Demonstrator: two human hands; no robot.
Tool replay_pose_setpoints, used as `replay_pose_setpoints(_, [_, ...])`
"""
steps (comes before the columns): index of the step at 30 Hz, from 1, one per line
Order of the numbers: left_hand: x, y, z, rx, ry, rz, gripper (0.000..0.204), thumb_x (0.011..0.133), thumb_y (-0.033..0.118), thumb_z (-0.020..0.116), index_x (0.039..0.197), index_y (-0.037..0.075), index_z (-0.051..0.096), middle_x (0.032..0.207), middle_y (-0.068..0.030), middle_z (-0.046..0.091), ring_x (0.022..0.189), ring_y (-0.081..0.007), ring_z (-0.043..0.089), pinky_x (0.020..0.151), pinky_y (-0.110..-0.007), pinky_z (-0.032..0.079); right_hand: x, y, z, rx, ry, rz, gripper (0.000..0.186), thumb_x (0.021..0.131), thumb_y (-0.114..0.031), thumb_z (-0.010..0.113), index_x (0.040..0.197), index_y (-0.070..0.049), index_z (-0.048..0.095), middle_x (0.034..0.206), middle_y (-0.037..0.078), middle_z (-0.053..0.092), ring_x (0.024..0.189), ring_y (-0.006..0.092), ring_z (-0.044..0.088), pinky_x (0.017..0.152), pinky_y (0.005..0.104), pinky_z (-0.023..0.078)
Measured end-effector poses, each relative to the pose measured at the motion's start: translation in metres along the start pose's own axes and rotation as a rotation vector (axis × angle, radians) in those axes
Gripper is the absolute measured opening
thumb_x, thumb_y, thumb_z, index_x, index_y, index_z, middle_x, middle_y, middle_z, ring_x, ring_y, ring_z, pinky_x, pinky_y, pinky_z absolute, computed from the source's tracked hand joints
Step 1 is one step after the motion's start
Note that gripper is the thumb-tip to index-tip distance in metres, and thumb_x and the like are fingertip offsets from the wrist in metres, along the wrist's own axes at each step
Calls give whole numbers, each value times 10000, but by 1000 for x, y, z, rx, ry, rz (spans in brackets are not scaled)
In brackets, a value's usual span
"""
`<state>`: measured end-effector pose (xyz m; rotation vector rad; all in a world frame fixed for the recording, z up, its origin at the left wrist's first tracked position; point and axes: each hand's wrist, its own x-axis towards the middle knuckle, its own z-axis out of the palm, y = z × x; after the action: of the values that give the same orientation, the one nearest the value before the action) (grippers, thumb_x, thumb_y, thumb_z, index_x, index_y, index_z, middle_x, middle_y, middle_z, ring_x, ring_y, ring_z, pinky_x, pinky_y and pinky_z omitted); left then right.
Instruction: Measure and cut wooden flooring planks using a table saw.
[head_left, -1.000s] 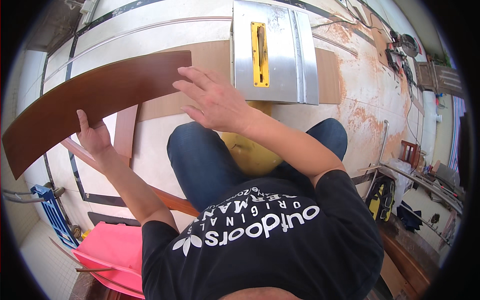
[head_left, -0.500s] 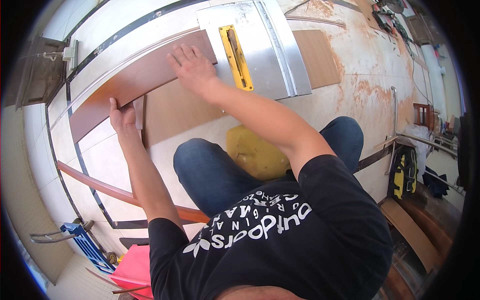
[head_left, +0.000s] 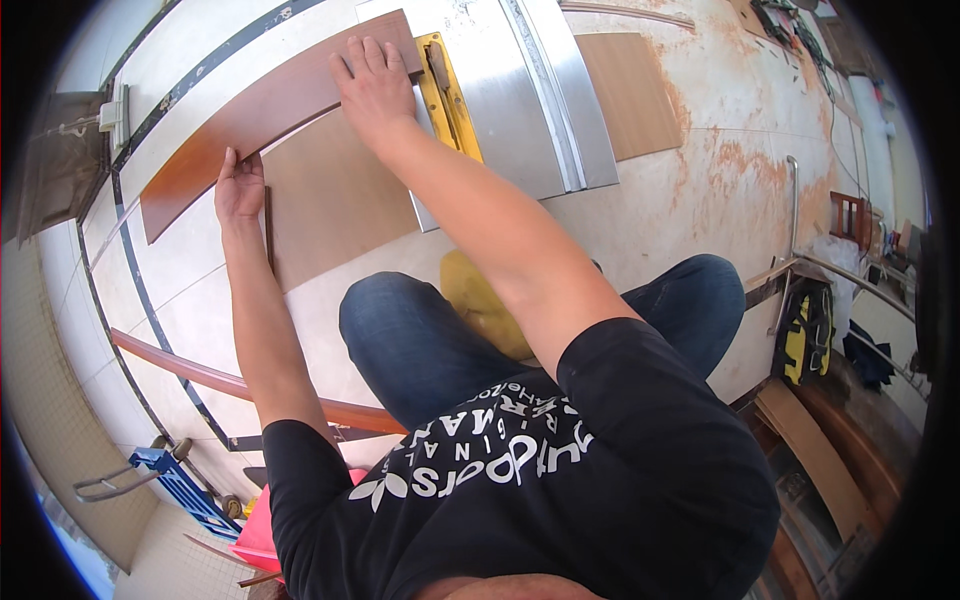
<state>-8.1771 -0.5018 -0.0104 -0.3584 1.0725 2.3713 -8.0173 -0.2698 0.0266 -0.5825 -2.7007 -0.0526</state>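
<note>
Pale floor (head_left: pixel 690 240), metal worktop (head_left: pixel 515 130) with its far edge cut off. Board (head_left: pixel 270 110) is left of the yellow insert (head_left: pixel 463 118), can't tell if overlapping; left hand (head_left: pixel 240 190) grips the board's near edge, fingers half hidden, right hand (head_left: pixel 374 95) flat on top.

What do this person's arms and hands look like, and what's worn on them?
The left hand and right hand are both ungloved, with bare wrists. Short, plain-looking black sleeves cover the upper arms, leaving the forearms bare.

A head-worn fisheye looks steeply down, close over the shirt (head_left: pixel 660 450), toward left hand (head_left: pixel 240 189) and right hand (head_left: pixel 375 95).
</note>
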Motion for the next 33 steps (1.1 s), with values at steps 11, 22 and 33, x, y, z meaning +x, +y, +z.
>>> replay_pose_setpoints(11, [22, -4, -1, 22, 48, 14, 208, 1023, 106, 536, 1171, -32, 585, 1228, -138, 616, 1202, -270, 555, 1120, -408, 459, 14, -1, 18, -42, 6, 67, 542, 950, -227, 491, 1452, -31, 426, 1524, 124, 409, 1414, 301, 318, 1181, 500, 179])
replay_pose_setpoints(22, [32, -3, -3, 57, -103, -14, 164, 984, 42, 589, 1136, -21, 579, 1111, -118, 631, 1122, -258, 592, 1102, -411, 479, 25, 5, -15, 72, -205, 103, 543, 995, -157, 413, 1517, -34, 324, 1598, 172, 300, 1482, 317, 263, 1230, 456, 140])
replay_pose_setpoints(33, [31, -5, 1, 63, -39, -2, 145, 984, 65, 598, 1079, -45, 599, 1103, -129, 621, 1152, -272, 575, 1133, -423, 454, 29, 8, 11, 148, -167, 145, 534, 998, -135, 371, 1520, -34, 328, 1605, 168, 292, 1483, 316, 267, 1232, 458, 158])
